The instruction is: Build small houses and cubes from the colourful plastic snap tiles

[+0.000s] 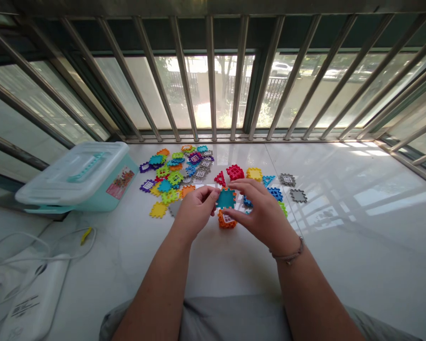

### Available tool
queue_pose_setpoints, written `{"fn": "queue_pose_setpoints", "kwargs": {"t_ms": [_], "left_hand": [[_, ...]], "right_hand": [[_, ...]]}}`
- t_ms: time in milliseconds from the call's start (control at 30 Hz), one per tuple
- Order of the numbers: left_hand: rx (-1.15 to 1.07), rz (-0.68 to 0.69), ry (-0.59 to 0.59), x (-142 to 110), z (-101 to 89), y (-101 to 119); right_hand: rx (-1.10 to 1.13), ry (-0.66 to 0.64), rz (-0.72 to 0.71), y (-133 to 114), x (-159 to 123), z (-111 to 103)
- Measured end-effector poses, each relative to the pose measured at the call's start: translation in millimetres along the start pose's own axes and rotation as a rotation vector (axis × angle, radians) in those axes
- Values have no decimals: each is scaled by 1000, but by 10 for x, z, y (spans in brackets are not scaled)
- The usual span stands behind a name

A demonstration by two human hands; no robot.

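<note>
My left hand (196,210) and my right hand (261,208) meet over the white sill, both pinching a teal square interlocking tile (226,198) from either side. Right below the tile sits a small orange block structure (226,219) that it touches. A red triangle piece (220,179), a red square piece (235,172) and a yellow piece (254,174) lie just beyond my fingers. A loose heap of coloured tiles (173,175) spreads to the far left of my hands.
A pale teal lidded storage box (80,177) stands at the left. Grey tiles (293,187) lie to the right. White cables and a white device (31,293) rest at the lower left. Metal window bars (213,80) close off the far side.
</note>
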State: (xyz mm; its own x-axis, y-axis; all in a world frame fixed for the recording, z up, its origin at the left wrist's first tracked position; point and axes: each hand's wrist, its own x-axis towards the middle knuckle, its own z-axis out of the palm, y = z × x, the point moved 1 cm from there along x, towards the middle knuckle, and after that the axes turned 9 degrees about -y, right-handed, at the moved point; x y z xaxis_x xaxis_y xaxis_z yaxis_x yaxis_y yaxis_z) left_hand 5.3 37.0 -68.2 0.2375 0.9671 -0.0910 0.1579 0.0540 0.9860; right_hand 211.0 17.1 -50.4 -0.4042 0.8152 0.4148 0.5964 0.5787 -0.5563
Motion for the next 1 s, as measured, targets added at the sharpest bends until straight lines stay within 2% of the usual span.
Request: {"fn": "queue_pose_setpoints", "kwargs": {"t_ms": [100, 267, 333, 400, 533, 700, 1000], "left_hand": [[29, 3, 2, -16, 1, 26], [-9, 21, -36, -19, 31, 33], [-53, 35, -12, -7, 21, 17], [-72, 34, 42, 5, -8, 6], [-26, -9, 164, 21, -80, 10], [-16, -30, 208, 32, -110, 19], [90, -42, 212, 32, -158, -1]], "right_hand": [[-62, -52, -99, -4, 2, 44], [-132, -95, -64, 13, 6, -32], [-179, -88, 6, 80, -29, -150], [-243, -89, 138, 190, -91, -291], [-290, -251, 369, 381, -215, -459], [-213, -573, 484, 334, -248, -354], [-265, -659, 579, 279, -216, -253]]}}
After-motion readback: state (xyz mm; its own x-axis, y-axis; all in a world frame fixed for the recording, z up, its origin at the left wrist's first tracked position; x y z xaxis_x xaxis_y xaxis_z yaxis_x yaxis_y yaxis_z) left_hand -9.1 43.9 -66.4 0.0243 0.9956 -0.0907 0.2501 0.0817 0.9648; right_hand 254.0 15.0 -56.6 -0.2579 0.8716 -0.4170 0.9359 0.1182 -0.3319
